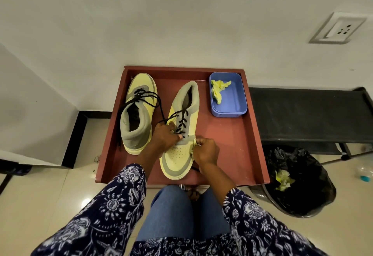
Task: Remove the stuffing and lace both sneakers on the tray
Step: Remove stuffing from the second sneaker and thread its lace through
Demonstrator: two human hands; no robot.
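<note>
A red tray [250, 151] carries two sneakers [139, 112] and a blue tub [234, 102].

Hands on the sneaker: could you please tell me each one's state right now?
Left hand: pinches the black lace of the yellow-grey sneaker.
Right hand: grips crumpled yellow paper.

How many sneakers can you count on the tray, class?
2. One sneaker lies at the red tray's left side, untouched; the other sneaker lies mid-tray, worked by both hands. None seems hidden.

Tray [250, 155] rt side free; blue tub [232, 102] blocks far corner.
</note>
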